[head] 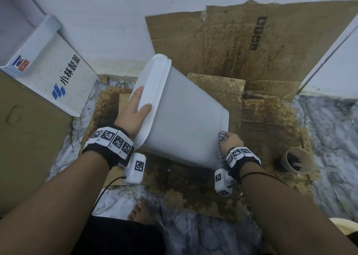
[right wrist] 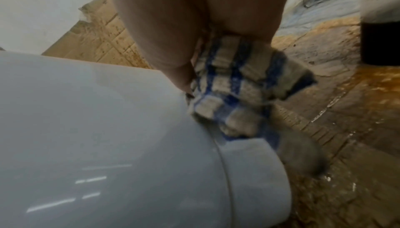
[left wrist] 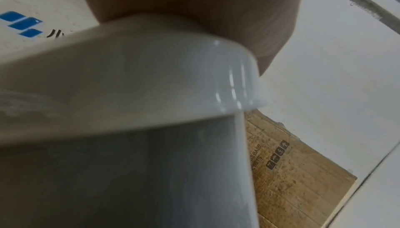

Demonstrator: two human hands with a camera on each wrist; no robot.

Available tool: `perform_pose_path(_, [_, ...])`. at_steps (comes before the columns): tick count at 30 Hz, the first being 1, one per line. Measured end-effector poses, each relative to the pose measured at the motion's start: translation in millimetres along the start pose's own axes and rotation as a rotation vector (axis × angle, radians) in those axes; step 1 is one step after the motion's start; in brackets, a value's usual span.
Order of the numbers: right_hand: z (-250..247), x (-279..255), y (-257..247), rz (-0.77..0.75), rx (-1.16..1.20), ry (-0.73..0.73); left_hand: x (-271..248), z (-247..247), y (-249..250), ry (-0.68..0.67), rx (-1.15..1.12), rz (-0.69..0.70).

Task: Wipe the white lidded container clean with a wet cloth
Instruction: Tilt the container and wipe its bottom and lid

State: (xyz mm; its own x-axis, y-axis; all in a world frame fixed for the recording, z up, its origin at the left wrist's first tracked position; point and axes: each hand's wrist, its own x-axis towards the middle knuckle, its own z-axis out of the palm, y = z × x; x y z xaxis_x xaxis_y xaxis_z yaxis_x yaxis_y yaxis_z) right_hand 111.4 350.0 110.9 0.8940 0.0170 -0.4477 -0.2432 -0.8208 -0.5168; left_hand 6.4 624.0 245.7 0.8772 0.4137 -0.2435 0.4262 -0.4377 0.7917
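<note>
White lidded container (head: 180, 115) is seen mid-frame in the head view, tipped over with the lid end toward upper left and the base end toward lower right; it sits over stained, wet-looking cardboard (head: 271, 119) laid on the floor. Lid (head: 149, 99) is closed on the body; its rim fills the centre of the left wrist view (left wrist: 151, 77).

Left hand (head: 133, 113) is placed flat on the lid at centre left, fingers straight and spread over the lid face, thumb lying along the lid edge; nothing is gripped, the container is only steadied.

Right hand (head: 230, 142) is at the lower right corner of the container, just beside the base; fingers are curled round a blue-and-white checked cloth (head: 221, 136), bunched up; in the right wrist view the cloth (right wrist: 233, 94) is pressed against the container wall (right wrist: 97, 137) next to the base step; the frame is blurred there, so exact finger contact cannot be told.

Elsewhere: a white carton with blue logo and printed characters (head: 58, 80) at upper left; a paper cup of dark liquid (head: 296, 159) at right, standing on the cardboard, well apart from the container; a white wall (head: 106, 22) across the top; a bare foot (head: 139, 210) at lower centre.
</note>
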Motion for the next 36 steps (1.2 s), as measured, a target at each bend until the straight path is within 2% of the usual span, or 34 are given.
perform_pose_path(3, [-12,-4,8,0.041,-0.076,-0.162,-1,1,4,0.011,-0.039,-0.001])
perform_pose_path(6, [-34,-13,6,0.05,-0.137,-0.405,-2,-2,4,0.014,-0.106,-0.023])
perform_pose_path(9, [-59,-19,-12,0.044,-0.067,-0.484,0,-5,7,0.041,-0.185,-0.049])
perform_pose_path(15, [-64,-26,-71,-0.061,0.631,-0.2,5,-2,9,0.075,-0.186,-0.002])
perform_pose_path(19, [-43,-37,-128,-0.237,0.769,-0.142,5,4,10,0.038,-0.098,0.055])
perform_pose_path(23, [-24,-41,-170,-0.354,0.757,-0.119,7,10,9,0.015,-0.068,0.083])
perform_pose_path(25, [-22,-38,-179,-0.407,0.698,-0.167,7,11,10,0.024,-0.048,0.101])
perform_pose_path(27, [-23,-30,-180,-0.458,0.595,-0.148,8,10,10,0.034,-0.037,0.113])
perform_pose_path(33, [-19,-4,-172,-0.611,0.128,0.13,11,10,7,0.055,-0.028,0.133])
perform_pose_path(36, [-12,1,-176,-0.595,0.188,0.038,12,10,5,0.056,-0.035,0.127])
